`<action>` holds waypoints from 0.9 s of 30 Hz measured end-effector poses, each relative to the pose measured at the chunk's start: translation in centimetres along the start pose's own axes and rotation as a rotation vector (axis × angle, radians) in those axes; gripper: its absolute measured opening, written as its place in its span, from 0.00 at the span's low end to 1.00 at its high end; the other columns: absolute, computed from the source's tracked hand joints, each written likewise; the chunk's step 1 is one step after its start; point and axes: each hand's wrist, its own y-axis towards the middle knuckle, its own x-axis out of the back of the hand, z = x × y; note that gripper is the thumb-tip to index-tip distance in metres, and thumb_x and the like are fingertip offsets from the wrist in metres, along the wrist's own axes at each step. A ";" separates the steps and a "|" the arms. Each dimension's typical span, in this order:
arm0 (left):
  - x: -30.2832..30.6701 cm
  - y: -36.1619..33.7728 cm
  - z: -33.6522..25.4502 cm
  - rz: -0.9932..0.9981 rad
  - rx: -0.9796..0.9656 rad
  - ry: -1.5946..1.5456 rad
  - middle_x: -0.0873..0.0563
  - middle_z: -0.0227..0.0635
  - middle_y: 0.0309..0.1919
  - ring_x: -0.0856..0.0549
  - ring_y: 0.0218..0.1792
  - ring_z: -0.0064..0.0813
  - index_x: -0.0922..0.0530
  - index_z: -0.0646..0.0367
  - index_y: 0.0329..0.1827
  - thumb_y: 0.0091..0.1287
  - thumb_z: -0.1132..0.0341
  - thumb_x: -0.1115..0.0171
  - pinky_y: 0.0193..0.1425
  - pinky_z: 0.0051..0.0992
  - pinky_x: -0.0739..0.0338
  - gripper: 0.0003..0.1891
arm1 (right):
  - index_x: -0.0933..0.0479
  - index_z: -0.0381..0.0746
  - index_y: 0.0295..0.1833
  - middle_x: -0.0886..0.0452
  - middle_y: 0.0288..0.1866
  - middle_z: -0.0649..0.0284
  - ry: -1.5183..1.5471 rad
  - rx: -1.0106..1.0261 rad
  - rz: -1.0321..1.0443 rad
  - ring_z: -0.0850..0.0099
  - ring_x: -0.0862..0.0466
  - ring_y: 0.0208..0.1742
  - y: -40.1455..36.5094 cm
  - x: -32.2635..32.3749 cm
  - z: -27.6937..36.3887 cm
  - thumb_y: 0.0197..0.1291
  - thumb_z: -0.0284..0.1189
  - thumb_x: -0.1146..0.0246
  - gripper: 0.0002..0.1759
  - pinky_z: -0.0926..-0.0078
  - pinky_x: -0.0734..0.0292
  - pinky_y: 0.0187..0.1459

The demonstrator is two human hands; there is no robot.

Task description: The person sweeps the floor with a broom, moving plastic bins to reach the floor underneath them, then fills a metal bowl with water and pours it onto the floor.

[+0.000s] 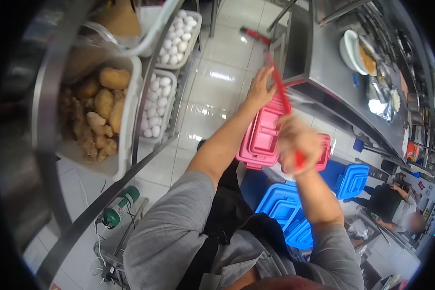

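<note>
A white bin (134,108) is holding potatoes (104,103) and ginger (97,122); nearby trays (173,99) are carrying white eggs (153,112). Above a pink-lidded container (259,136), the right hand (302,142), blurring, is wrapping its fingers around a red stick (281,89); the left hand's (261,89) are lying alongside, their grip remaining unclear.

— Any room beside the left hand (261,88)?
— Yes, leftward: open air over floor tiles (212,79), as far as the eggs (162,102) on the steel rack (150,158).
— And rightward?
— Blocked: red stick (282,89) right alongside, steel counter (324,63) beyond.
— Around the right hand (300,141)?
— Crowded: pink lids (262,137) on either side, blue lids (279,205) near the forearm (319,198).
</note>
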 end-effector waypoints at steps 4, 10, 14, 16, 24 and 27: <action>1.4 -9.8 10.6 0.527 0.803 0.360 0.19 0.55 0.47 0.25 0.55 0.55 0.30 0.63 0.61 0.61 0.52 0.44 0.63 0.39 0.33 0.30 | 0.36 0.39 0.22 0.33 0.19 0.64 -0.118 -0.197 -0.351 0.71 0.30 0.22 0.0 3.5 -2.3 0.51 0.22 0.46 0.08 0.53 0.26 0.45; -2.2 -24.3 19.3 0.534 1.180 0.283 0.24 0.59 0.54 0.25 0.58 0.52 0.28 0.63 0.59 0.60 0.35 0.52 0.64 0.41 0.33 0.39 | 0.43 0.46 0.16 0.43 0.15 0.70 0.067 -0.078 -0.360 0.75 0.41 0.20 -2.8 9.9 -1.2 0.52 0.32 0.54 0.14 0.68 0.45 0.32; -4.9 -26.0 25.0 0.387 1.177 0.121 0.24 0.62 0.53 0.24 0.57 0.51 0.25 0.68 0.53 0.60 0.34 0.53 0.61 0.42 0.32 0.40 | 0.45 0.51 0.12 0.43 0.13 0.75 0.019 -0.116 -0.474 0.79 0.39 0.19 -4.3 9.7 0.9 0.48 0.36 0.47 0.18 0.75 0.43 0.33; -2.4 -22.1 20.7 0.550 1.282 0.140 0.21 0.61 0.49 0.23 0.55 0.52 0.23 0.68 0.50 0.60 0.32 0.54 0.60 0.42 0.31 0.41 | 0.47 0.51 0.11 0.44 0.11 0.75 -0.071 -0.094 -0.560 0.79 0.40 0.18 -4.6 8.5 0.8 0.45 0.36 0.48 0.17 0.74 0.42 0.33; 8.3 -22.4 21.8 0.230 1.273 0.353 0.17 0.59 0.32 0.17 0.39 0.50 0.19 0.71 0.32 0.57 0.28 0.52 0.47 0.42 0.26 0.43 | 0.49 0.52 0.10 0.46 0.09 0.75 0.026 -0.138 -0.536 0.79 0.40 0.15 -5.9 9.3 1.7 0.40 0.36 0.50 0.16 0.75 0.42 0.31; 16.1 -22.6 25.7 0.095 1.271 0.517 0.17 0.56 0.28 0.17 0.36 0.49 0.20 0.70 0.25 0.55 0.26 0.52 0.44 0.43 0.26 0.44 | 0.48 0.51 0.12 0.45 0.11 0.75 0.095 -0.093 -0.456 0.79 0.40 0.18 -7.1 8.7 1.2 0.43 0.37 0.49 0.16 0.76 0.41 0.33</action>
